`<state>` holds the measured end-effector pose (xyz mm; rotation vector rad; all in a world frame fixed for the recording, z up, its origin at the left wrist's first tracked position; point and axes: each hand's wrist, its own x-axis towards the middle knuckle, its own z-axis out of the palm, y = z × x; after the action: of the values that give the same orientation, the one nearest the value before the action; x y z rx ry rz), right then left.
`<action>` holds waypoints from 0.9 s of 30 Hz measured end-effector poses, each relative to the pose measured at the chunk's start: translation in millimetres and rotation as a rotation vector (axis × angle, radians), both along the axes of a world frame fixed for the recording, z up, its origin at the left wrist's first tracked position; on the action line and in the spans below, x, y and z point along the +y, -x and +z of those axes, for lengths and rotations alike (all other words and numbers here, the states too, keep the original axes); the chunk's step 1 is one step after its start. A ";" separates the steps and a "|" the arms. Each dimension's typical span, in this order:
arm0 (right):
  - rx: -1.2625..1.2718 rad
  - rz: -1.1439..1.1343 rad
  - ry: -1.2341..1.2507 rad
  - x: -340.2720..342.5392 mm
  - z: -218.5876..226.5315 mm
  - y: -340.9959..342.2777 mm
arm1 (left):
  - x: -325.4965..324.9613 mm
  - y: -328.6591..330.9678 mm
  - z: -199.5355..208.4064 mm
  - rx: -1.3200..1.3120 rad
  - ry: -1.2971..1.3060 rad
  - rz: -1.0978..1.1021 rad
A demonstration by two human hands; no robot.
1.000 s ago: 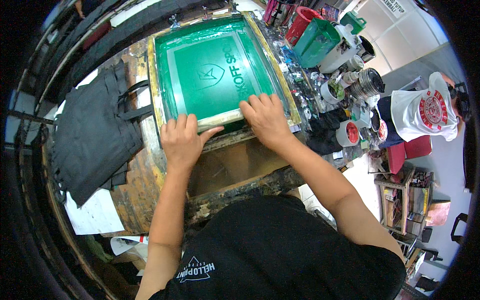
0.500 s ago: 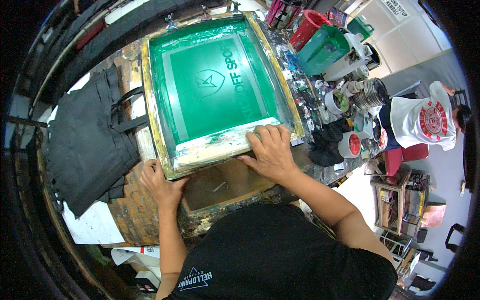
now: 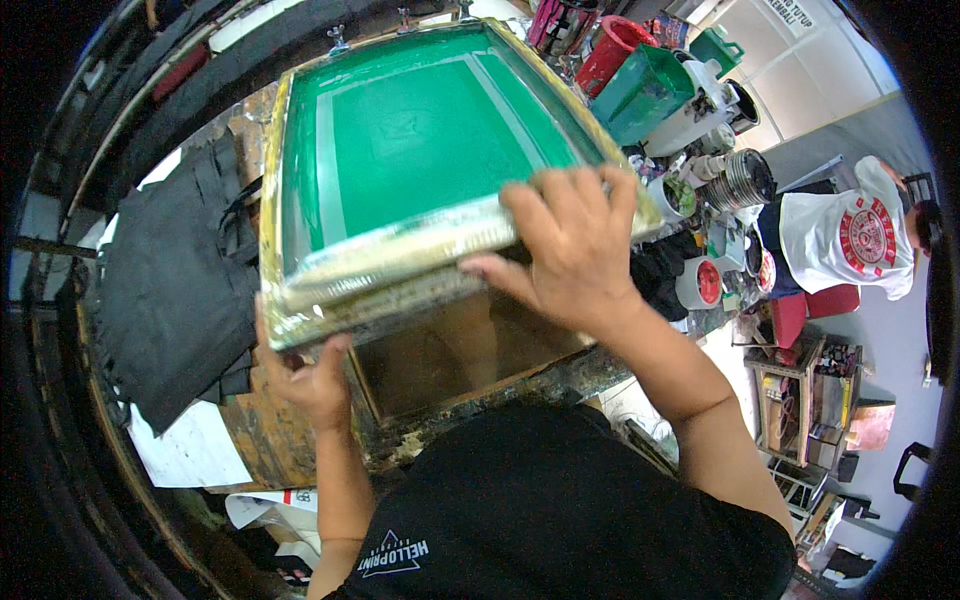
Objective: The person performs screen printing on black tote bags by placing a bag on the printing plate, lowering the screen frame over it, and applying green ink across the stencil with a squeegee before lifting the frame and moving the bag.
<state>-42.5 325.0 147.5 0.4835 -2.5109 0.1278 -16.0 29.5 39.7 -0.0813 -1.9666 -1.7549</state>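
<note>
A screen printing frame with a yellowed rim and green ink across its mesh is tilted, its near end raised off the table. My right hand grips the near bar right of its middle, fingers over the top and thumb in front. A pale, ink-smeared strip runs along the inside of that bar. At the near left corner, my left hand brackets the frame between thumb and fingers; some fingertips are hidden behind it. Beneath the raised end shows a brown flat board.
Black fabric bags lie stacked on the left, over a white sheet. Clamps stand at the frame's far end. Ink pots, a green container and a red bucket crowd the right. Another person is farther right.
The frame's near end has risen off the table and shifted slightly left. Both hands have moved with it, the right one upward. The lettering on the mesh is now barely visible.
</note>
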 end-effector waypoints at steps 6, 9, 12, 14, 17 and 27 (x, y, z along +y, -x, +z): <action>0.412 0.085 -0.014 5.9 83.9 74.3 | 21.7 60.0 70.7 0.298 0.068 0.120; 0.087 0.017 -0.052 4.1 123.4 93.6 | 8.4 68.2 51.8 0.025 0.462 0.142; 0.188 0.050 -0.014 -2.5 134.2 113.6 | -10.5 48.6 -13.3 -0.346 0.951 0.288; 0.125 0.039 -0.014 -0.8 144.3 120.2 | -9.1 35.6 -54.3 -0.590 1.134 0.244; 0.107 0.003 -0.034 -0.6 160.9 121.4 | 4.2 33.6 -63.3 -0.375 1.031 0.268; -0.037 -0.076 -0.071 -2.4 186.0 144.7 | -36.6 124.6 12.8 0.001 0.381 0.115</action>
<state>-187.2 322.6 333.5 0.4170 -2.5733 0.0183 -140.5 -7.1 52.5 -0.0954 -2.2332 -1.2911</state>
